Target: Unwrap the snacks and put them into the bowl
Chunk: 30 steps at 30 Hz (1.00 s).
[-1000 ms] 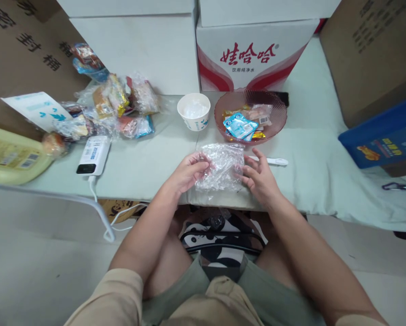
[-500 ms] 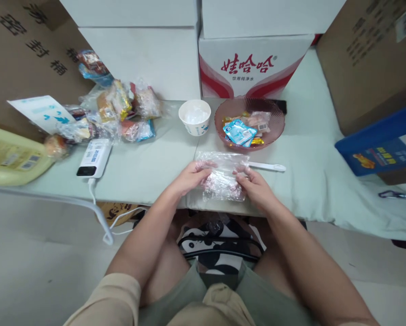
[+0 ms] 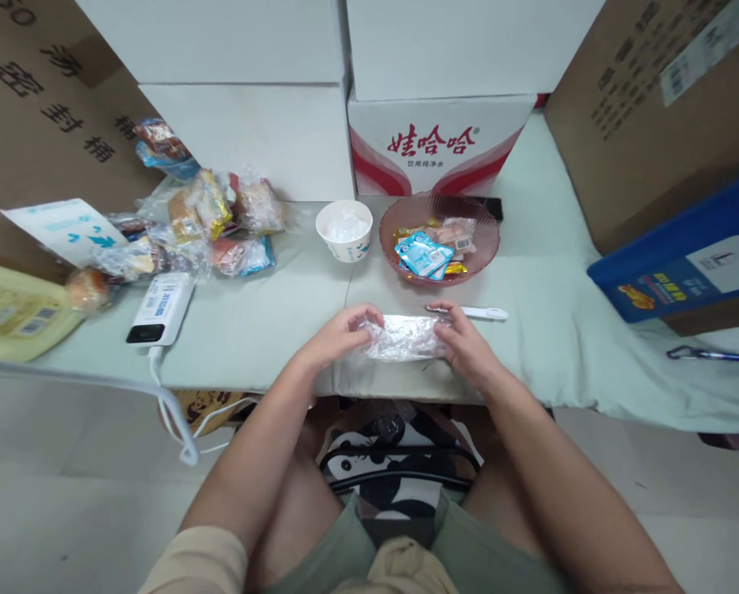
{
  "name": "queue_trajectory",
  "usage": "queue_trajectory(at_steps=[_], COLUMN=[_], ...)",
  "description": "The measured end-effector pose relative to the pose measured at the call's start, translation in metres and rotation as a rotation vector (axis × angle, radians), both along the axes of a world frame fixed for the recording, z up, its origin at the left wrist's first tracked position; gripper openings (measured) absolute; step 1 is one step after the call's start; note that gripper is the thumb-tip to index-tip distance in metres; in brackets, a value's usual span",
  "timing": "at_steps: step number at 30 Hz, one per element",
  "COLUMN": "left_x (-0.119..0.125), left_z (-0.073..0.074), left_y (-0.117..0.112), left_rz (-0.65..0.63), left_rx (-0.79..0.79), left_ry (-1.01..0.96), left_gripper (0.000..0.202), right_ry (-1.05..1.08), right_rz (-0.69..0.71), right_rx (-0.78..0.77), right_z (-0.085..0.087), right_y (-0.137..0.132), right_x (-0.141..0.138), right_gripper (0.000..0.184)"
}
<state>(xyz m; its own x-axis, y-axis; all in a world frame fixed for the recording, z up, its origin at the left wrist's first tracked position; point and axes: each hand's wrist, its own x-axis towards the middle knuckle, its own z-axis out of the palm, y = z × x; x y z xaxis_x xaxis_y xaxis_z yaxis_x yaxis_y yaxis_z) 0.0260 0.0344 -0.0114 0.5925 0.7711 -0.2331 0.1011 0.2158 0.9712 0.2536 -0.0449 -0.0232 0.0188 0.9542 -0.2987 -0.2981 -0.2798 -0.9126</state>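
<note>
Crinkled clear plastic film (image 3: 400, 338), folded into a narrow strip, lies level near the table's front edge. My left hand (image 3: 345, 334) grips its left end, thumb below and fingers curled over. Its right end is held by my right hand (image 3: 462, 342), with the thumb and fingers bent around it. Just behind my right hand rests a slim white-handled tool (image 3: 484, 313); my fingers cover part of it. Beyond the film stand a white paper cup (image 3: 345, 247) with clear plastic inside and a pinkish glass bowl (image 3: 493, 247) holding several small packets.
Wrapped snacks (image 3: 209, 214) are heaped at the left, near a white power bank (image 3: 162, 309) with a cable and a yellow jug (image 3: 29, 318). White cartons (image 3: 437, 148) line the back. A blue box (image 3: 684, 256) and a carabiner pen (image 3: 709, 355) are at right.
The plastic film went from a wider, flat sheet to a narrower folded strip. My hands stayed at its two ends. The camera view shifted slightly.
</note>
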Motion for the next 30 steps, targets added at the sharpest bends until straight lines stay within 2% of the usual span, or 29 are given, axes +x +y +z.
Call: queue_trajectory(at_steps=[2,4,6,8,9,10,11,13,16,18,21,25,30], left_x=[0.004,0.006,0.007,0.007,0.009,0.011,0.013,0.021,0.032,0.036,0.036,0.034,0.035], left_z=[-0.001,-0.002,-0.001,0.0,0.0,-0.002,-0.003,-0.009,-0.016,-0.017,-0.015,-0.013,-0.016], left_y=[0.001,0.001,-0.001,-0.007,-0.012,-0.018,-0.024,-0.034,-0.041,-0.041,-0.038,-0.032,-0.028], left_rz=[0.044,0.108,0.267,0.433,0.46,0.438,0.361,0.262,0.192,0.141,0.118,0.164,0.327], left_rx=[0.048,0.054,0.132,0.231,0.257,0.256,0.225,0.152,0.068,0.075,0.137,0.126,0.108], left_ry=[0.04,0.014,0.005,0.053,0.094,0.138,0.167,0.149,-0.026,-0.121,-0.135,-0.095,-0.051], left_gripper=[0.047,0.059,0.055,0.033,0.019,0.011,0.013,0.024,0.076,0.093,0.084,0.068,0.047], right_ry=[-0.097,-0.15,-0.182,-0.23,-0.266,-0.306,-0.344,-0.387,-0.34,-0.297,-0.251,-0.241,-0.379], right_rz=[-0.017,-0.032,-0.103,-0.191,-0.222,-0.239,-0.246,-0.219,-0.081,0.025,0.082,0.054,-0.213], right_rx=[-0.018,-0.032,-0.002,0.062,0.096,0.128,0.159,0.23,0.341,0.353,0.284,0.251,0.22], right_z=[-0.004,-0.007,-0.009,-0.009,-0.009,-0.008,-0.006,-0.003,0.0,0.002,0.001,-0.004,-0.01], right_y=[0.0,0.0,0.001,0.001,0.001,0.0,-0.001,-0.006,-0.016,-0.022,-0.024,-0.018,-0.012], right_x=[-0.001,-0.002,-0.001,0.0,0.0,-0.001,-0.003,-0.008,-0.018,-0.024,-0.031,-0.034,-0.029], right_gripper=[0.077,0.09,0.086,0.066,0.052,0.039,0.028,0.02,0.021,0.024,0.03,0.033,0.029])
